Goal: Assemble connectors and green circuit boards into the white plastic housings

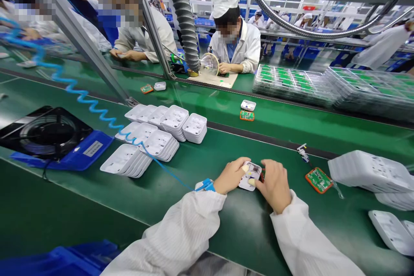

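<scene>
in the head view, my left grip [232, 175] and my right grip [274, 183] are clamped on one open shell [254, 171] over the worktop [197, 159], seemingly unfinished, while a board [318, 180] lies apart to the right and the stacks [157, 144] leftward look still to do.

The sleeves [181, 224] are white, the finger cots [245, 168] pale, the wrist strap [206, 185] blue.

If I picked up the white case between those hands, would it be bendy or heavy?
The white case looks like moulded plastic, so it's probably stiff. Being small and shallow, it's likely light. Its squarish shape would probably slide, not roll.
</scene>
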{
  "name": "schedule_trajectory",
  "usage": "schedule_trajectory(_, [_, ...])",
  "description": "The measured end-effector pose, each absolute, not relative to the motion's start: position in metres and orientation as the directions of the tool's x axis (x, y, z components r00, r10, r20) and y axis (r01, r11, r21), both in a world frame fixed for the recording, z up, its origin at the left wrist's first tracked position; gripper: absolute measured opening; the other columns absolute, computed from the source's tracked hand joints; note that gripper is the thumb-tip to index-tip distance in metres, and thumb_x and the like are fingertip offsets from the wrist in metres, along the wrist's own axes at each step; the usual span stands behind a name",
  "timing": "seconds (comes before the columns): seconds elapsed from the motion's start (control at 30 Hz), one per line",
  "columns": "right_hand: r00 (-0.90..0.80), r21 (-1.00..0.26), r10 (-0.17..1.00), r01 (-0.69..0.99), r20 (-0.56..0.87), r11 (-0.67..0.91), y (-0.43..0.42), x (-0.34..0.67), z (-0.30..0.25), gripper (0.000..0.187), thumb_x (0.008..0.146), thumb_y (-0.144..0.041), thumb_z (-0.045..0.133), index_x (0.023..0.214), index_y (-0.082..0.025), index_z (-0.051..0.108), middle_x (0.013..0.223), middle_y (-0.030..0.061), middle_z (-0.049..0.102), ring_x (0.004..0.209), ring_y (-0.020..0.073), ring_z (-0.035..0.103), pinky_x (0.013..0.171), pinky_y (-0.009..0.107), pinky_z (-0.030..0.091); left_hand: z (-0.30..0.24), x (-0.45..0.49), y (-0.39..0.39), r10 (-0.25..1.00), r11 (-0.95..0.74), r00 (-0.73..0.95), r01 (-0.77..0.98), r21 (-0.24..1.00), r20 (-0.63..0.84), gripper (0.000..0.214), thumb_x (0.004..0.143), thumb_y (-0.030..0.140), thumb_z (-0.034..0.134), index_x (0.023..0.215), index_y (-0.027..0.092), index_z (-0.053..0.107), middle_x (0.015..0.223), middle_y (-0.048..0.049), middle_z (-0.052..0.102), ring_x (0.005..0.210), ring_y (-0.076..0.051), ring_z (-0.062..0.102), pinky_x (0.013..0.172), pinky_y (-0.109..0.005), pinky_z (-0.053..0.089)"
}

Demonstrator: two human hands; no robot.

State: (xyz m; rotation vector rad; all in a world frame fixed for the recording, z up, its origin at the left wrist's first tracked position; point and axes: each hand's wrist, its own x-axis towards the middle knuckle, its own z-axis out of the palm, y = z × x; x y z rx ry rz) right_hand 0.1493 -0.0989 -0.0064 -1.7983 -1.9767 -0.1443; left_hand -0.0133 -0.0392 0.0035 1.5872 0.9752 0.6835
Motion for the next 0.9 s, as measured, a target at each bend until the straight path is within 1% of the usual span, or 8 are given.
schedule_trajectory(0.17, [-0.259, -0.454, 0.949, 0.834, 0.181, 0.314, -0.093, 0.154, 0.001, 0.037, 0.076, -0.017, 0.047, 0.113, -0.019, 0.042, 0.104, 0.0072, 0.056, 0.092, 0.0192, 0.052, 0.077, 0.032, 0.040, 0.006, -0.013, -0.038, 0.856, -0.164, 0.517, 0.253, 0.953, 0.010, 0.034, 0.081, 0.027, 0.042, 0.109, 0.023, 0.061, 0.104, -0.0024, 0.066, 0.089, -0.018, 0.059, 0.080, -0.026, 0.043])
schedule_trajectory(0.37, [-0.132, -0.583, 0.990, 0.801, 0.047, 0.135, -0.091, 0.148, -0.005, 0.027, 0.074, -0.016, 0.048, 0.100, -0.019, 0.043, 0.084, 0.0030, 0.058, 0.070, 0.0160, 0.054, 0.062, 0.027, 0.039, 0.006, -0.010, -0.036, 0.867, -0.158, 0.497, 0.314, 0.936, -0.020, 0.032, 0.083, 0.025, 0.039, 0.106, 0.023, 0.061, 0.100, -0.0024, 0.066, 0.088, -0.018, 0.059, 0.079, -0.028, 0.043])
schedule_trajectory(0.5, [-0.191, -0.685, 0.978, 0.724, -0.089, 0.079, -0.056, 0.159, -0.002, 0.023, 0.071, -0.021, 0.055, 0.092, -0.018, 0.048, 0.081, 0.0016, 0.060, 0.070, 0.0162, 0.055, 0.062, 0.027, 0.041, 0.000, -0.011, -0.033, 0.950, -0.145, 0.308, 0.309, 0.940, 0.045, 0.036, 0.083, 0.024, 0.041, 0.116, 0.020, 0.052, 0.109, -0.0073, 0.061, 0.097, -0.020, 0.056, 0.085, -0.032, 0.042])
schedule_trajectory(0.6, [-0.031, -0.744, 0.999, 0.668, -0.007, 0.016, -0.007, 0.182, 0.017, 0.032, 0.071, -0.033, 0.058, 0.097, -0.015, 0.050, 0.093, 0.0078, 0.061, 0.081, 0.0197, 0.057, 0.070, 0.030, 0.044, -0.003, -0.014, -0.030, 0.966, -0.223, 0.200, 0.304, 0.926, 0.167, 0.037, 0.082, 0.025, 0.044, 0.118, 0.018, 0.049, 0.118, -0.0103, 0.054, 0.105, -0.021, 0.052, 0.090, -0.035, 0.040])
schedule_trajectory(0.67, [0.275, -0.734, 0.950, 0.674, 0.148, -0.081, 0.020, 0.205, 0.032, 0.054, 0.074, -0.042, 0.055, 0.116, -0.011, 0.042, 0.108, 0.0155, 0.056, 0.087, 0.0222, 0.057, 0.073, 0.034, 0.044, -0.004, -0.017, -0.030, 0.966, -0.227, 0.198, 0.327, 0.917, 0.168, 0.035, 0.082, 0.025, 0.045, 0.116, 0.018, 0.049, 0.117, -0.0108, 0.052, 0.103, -0.021, 0.052, 0.089, -0.037, 0.041])
schedule_trajectory(0.73, [0.408, -0.630, 0.865, 0.763, 0.293, -0.147, 0.028, 0.233, 0.040, 0.069, 0.074, -0.048, 0.053, 0.127, -0.007, 0.034, 0.122, 0.0229, 0.046, 0.093, 0.0257, 0.056, 0.078, 0.038, 0.043, -0.004, -0.018, -0.030, 0.964, -0.219, 0.222, 0.351, 0.910, 0.147, 0.034, 0.081, 0.023, 0.045, 0.114, 0.018, 0.049, 0.115, -0.0104, 0.052, 0.101, -0.021, 0.053, 0.089, -0.038, 0.042])
schedule_trajectory(0.8, [0.321, -0.450, 0.870, 0.883, 0.374, -0.132, 0.015, 0.264, 0.036, 0.064, 0.077, -0.049, 0.048, 0.125, -0.007, 0.039, 0.122, 0.0227, 0.046, 0.103, 0.0294, 0.051, 0.085, 0.042, 0.040, -0.003, -0.018, -0.032, 0.959, -0.222, 0.250, 0.365, 0.904, 0.135, 0.033, 0.081, 0.021, 0.045, 0.113, 0.018, 0.049, 0.115, -0.0093, 0.052, 0.101, -0.020, 0.053, 0.089, -0.038, 0.042])
schedule_trajectory(0.9, [0.233, -0.256, 0.916, 0.955, 0.327, -0.152, -0.035, 0.306, 0.009, 0.049, 0.081, -0.045, 0.039, 0.112, -0.010, 0.051, 0.111, 0.0184, 0.055, 0.104, 0.0292, 0.050, 0.087, 0.041, 0.039, 0.000, -0.015, -0.036, 0.945, -0.241, 0.300, 0.368, 0.898, 0.131, 0.032, 0.080, 0.019, 0.044, 0.112, 0.020, 0.050, 0.116, -0.0075, 0.052, 0.102, -0.019, 0.053, 0.091, -0.037, 0.042])
